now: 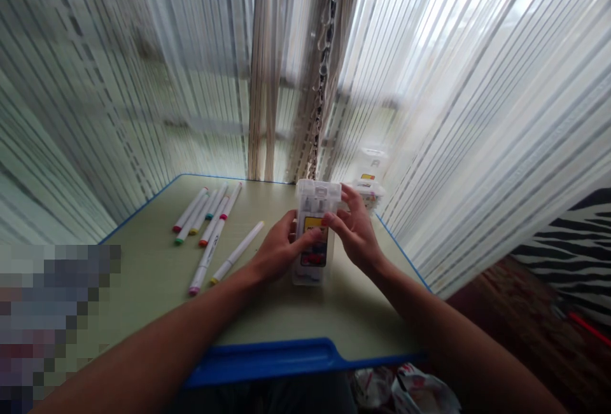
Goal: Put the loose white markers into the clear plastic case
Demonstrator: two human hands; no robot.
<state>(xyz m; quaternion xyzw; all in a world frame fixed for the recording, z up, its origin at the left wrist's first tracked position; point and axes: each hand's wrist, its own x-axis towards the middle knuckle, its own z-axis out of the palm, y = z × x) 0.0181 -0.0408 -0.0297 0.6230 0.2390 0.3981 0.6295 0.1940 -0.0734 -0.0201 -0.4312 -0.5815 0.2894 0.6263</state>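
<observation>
A clear plastic marker case with a yellow and red label stands upright on the pale green table. My left hand grips its left side, thumb across the label. My right hand holds the right side near the lid, fingers curled round it. Several white markers with coloured caps lie loose on the table to the left of my hands.
The table has a blue rim, with a blue handle-like edge at the front. Another clear container sits at the back right by the sheer striped curtains. A zebra-patterned cloth lies at the right. Crumpled bags lie below the front edge.
</observation>
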